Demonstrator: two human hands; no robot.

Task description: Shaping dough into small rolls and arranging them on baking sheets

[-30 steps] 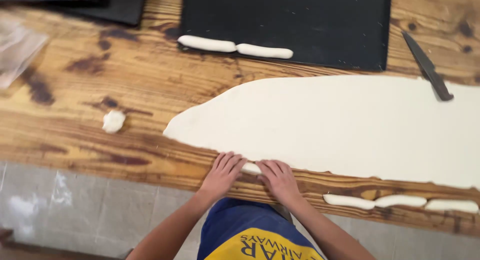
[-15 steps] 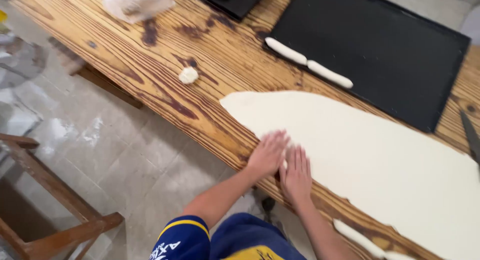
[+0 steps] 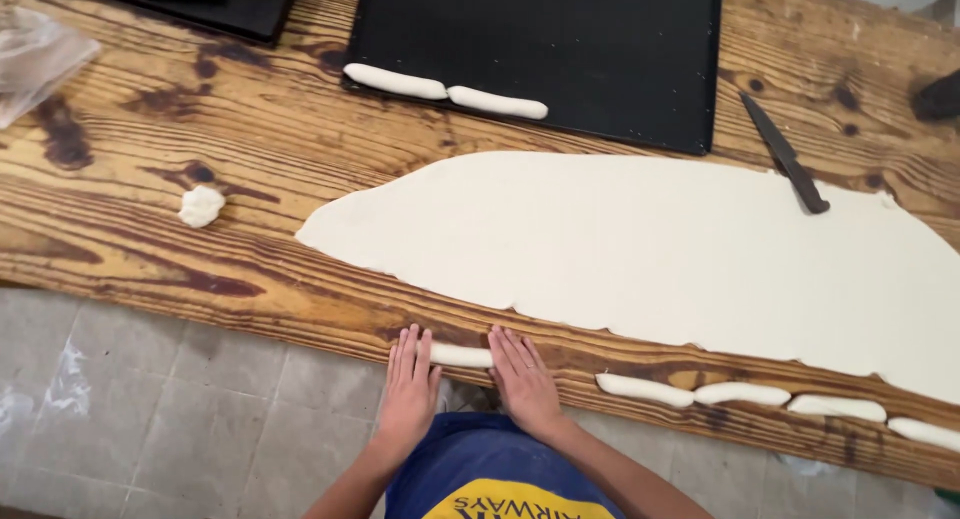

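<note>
My left hand (image 3: pixel 408 384) and my right hand (image 3: pixel 524 379) lie flat, palms down, on the two ends of a short dough roll (image 3: pixel 462 356) at the near edge of the wooden table (image 3: pixel 150 259). Only the roll's middle shows between my hands. Just beyond it spreads a large flat sheet of rolled dough (image 3: pixel 650 249). To the right of my right hand, several finished dough rolls (image 3: pixel 740 393) lie in a row along the table's edge.
A black baking tray (image 3: pixel 620 49) at the back holds two dough rolls (image 3: pixel 445 89). A dark knife (image 3: pixel 785 154) lies at the sheet's far right edge. A small dough lump (image 3: pixel 201 206) sits left, a plastic bag (image 3: pixel 40 54) far left. Grey floor tiles below.
The camera has swung back to look straight at the table. My hands have drawn back from the sheet's edge to the table's near edge and moved apart, baring the roll's middle.
</note>
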